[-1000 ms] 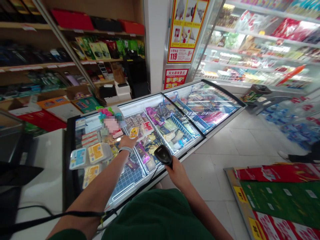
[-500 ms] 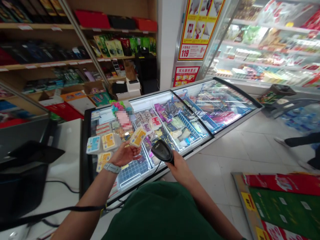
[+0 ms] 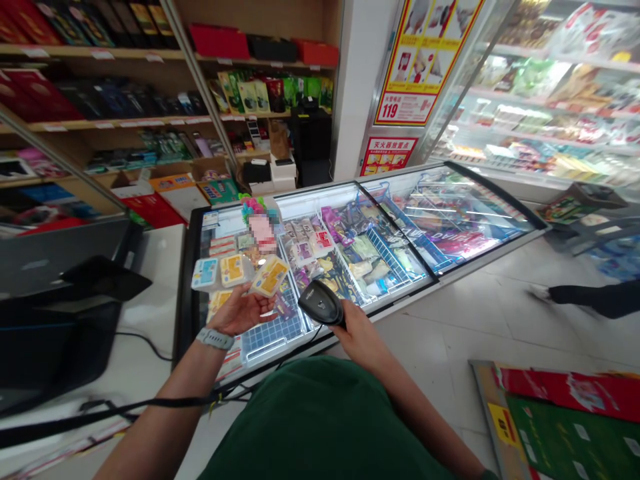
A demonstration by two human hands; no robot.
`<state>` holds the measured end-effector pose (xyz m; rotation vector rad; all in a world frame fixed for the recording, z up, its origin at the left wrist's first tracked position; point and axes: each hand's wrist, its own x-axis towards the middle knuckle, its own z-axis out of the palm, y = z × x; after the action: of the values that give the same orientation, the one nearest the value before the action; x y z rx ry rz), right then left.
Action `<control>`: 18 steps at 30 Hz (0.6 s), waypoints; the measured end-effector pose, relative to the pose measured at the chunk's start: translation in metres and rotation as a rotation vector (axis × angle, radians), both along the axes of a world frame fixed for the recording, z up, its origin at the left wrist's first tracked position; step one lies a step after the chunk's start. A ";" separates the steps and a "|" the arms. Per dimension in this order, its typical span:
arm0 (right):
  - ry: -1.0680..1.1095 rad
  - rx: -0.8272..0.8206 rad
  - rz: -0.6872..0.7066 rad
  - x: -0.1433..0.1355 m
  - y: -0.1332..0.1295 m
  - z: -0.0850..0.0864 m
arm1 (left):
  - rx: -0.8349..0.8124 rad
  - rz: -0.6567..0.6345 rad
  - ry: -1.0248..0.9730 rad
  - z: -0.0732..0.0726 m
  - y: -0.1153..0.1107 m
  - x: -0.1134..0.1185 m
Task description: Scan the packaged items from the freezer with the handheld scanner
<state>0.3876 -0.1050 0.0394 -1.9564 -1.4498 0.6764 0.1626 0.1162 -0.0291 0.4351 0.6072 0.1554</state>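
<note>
My left hand (image 3: 244, 311), with a grey-banded watch (image 3: 215, 338) on its wrist, grips a yellow-labelled plastic food tub (image 3: 271, 275) by its lower edge, label tilted up. Close beside it, on the freezer's glass top, sit a blue-labelled tub (image 3: 205, 273) and a yellow-labelled tub (image 3: 233, 270). Another yellow-labelled tub (image 3: 219, 303) lies nearer, partly covered by my left hand. My right hand (image 3: 355, 332) is wrapped around the handle of a black barcode scanner (image 3: 321, 303). The scanner's head points left towards the held tub, with a gap between them.
Below my hands stretches a glass-topped chest freezer (image 3: 434, 277) with wire baskets of packets. Cables (image 3: 150, 403) run across from the left, near a dark monitor (image 3: 55, 313). A person's leg (image 3: 590, 299) shows at right, above a stack of cartons (image 3: 565, 420).
The view has swung left. My left hand has brought the held tub closer to the tubs on the freezer. The scanner has shifted slightly left over the freezer; both grips stay.
</note>
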 end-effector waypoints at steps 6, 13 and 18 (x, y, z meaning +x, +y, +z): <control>-0.013 -0.002 0.013 -0.001 -0.002 0.000 | 0.008 -0.013 0.005 0.003 -0.004 -0.001; -0.012 -0.015 0.010 -0.003 -0.004 0.001 | 0.104 -0.020 0.057 0.008 -0.011 0.003; 0.005 -0.014 -0.002 -0.004 -0.004 0.001 | 0.280 -0.021 0.195 0.011 -0.017 0.003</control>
<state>0.3840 -0.1086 0.0402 -1.9653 -1.4443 0.6919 0.1659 0.0994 -0.0176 0.7334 0.7760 0.1803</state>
